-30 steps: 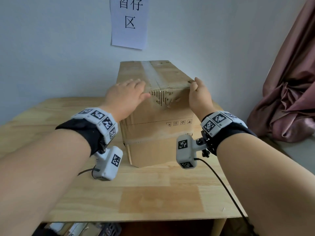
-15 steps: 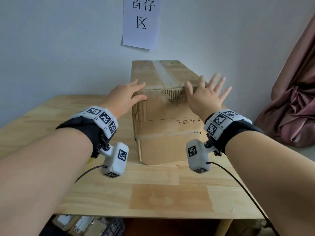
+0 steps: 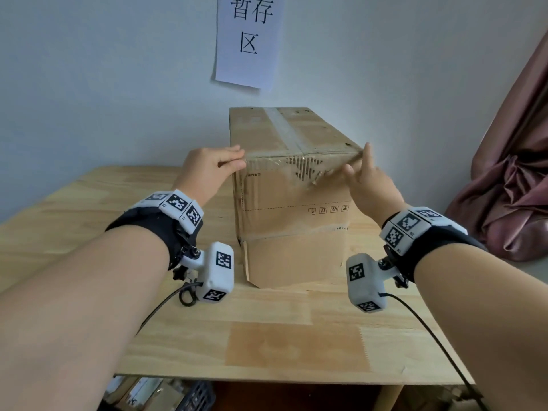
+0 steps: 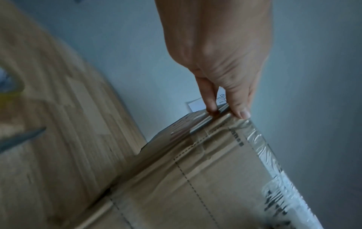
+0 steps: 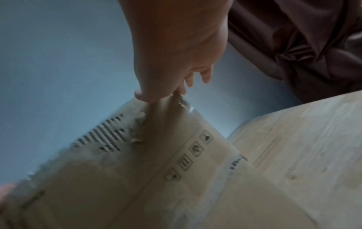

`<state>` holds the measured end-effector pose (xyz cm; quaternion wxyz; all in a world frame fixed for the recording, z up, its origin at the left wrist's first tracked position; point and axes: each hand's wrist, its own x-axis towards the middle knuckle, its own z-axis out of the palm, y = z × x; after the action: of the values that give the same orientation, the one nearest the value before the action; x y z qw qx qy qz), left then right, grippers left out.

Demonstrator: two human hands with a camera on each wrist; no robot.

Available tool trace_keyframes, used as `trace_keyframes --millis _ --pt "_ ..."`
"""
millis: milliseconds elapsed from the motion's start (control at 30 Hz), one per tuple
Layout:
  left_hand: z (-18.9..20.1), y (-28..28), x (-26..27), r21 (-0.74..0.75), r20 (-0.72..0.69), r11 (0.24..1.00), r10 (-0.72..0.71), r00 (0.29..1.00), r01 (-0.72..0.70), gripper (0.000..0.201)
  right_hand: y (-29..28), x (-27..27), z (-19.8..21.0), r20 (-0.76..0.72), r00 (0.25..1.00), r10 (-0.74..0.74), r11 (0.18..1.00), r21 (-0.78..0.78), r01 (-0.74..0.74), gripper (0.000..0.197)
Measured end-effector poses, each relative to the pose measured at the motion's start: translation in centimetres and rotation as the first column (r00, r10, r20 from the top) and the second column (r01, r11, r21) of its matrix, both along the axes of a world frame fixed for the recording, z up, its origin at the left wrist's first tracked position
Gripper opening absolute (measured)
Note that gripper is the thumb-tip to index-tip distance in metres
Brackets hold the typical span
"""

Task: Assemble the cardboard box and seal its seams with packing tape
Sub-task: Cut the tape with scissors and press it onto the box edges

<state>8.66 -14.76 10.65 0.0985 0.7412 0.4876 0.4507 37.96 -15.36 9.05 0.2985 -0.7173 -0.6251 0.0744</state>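
The cardboard box point(image 3: 292, 203) is plain brown, with black dashed lines, four small black handling symbols at 3 o'clock on its near face, and glossy clear tape point(image 3: 283, 129) along its seams. The worktop point(image 3: 267, 336) is pale wood with one darker tan rectangle at 6 o'clock. The wall sign point(image 3: 249, 40) is white with black characters. The curtain point(image 3: 510, 179) at 3 o'clock is dusty pink. The wristbands point(image 3: 154, 229) are black, carrying white blocks with black square-code patterns.

1. We take this for a storage or packing room: a paper sign point(image 3: 248, 40) reading 暂存区 hangs on the bare wall point(image 3: 103, 84).
2. A plain wooden table point(image 3: 267, 345) stands against it, a curtain point(image 3: 516, 185) beside.
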Motion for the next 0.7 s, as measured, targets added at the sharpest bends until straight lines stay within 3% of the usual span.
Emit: trace_keyframes --millis 67,200,367,467,567,633,700 --pt "-0.2 -0.1 0.0 0.0 0.065 1.0 -0.015 0.998 0.015 0.03 0.3 -0.4 0.6 -0.065 0.998 0.012 0.999 0.043 -0.009 0.06" --pt "-0.2 0.1 0.0 0.002 0.068 1.0 -0.015 0.998 0.015 0.028 1.4 -2.5 1.4 -0.016 0.997 0.08 0.995 0.058 -0.079 0.074" --pt "-0.9 0.0 -1.1 -0.074 0.098 0.995 -0.062 0.993 0.07 0.029 1.1 -4.3 1.2 -0.112 0.992 0.061 0.994 0.093 -0.051 0.049" --pt "-1.0 -0.6 -1.7 -0.105 0.144 0.992 -0.051 0.988 0.067 0.029 0.4 -5.0 1.5 -0.157 0.986 0.064 0.991 0.123 -0.045 0.045" --pt "0.1 -1.1 -1.1 -0.162 0.139 0.985 -0.039 0.99 0.061 0.023 0.3 -4.9 2.2 -0.257 0.966 -0.016 0.99 0.131 0.051 0.044" --pt "1.2 -1.3 0.1 -0.207 0.147 0.978 0.019 0.989 0.012 0.033 0.1 -4.6 2.7 -0.269 0.959 -0.092 0.988 0.098 0.122 0.048" --pt "1.8 -0.5 0.9 -0.318 0.134 0.94 0.171 0.976 -0.121 0.057 0.2 -4.2 3.2 -0.272 0.946 -0.175 0.979 0.052 0.196 0.061"
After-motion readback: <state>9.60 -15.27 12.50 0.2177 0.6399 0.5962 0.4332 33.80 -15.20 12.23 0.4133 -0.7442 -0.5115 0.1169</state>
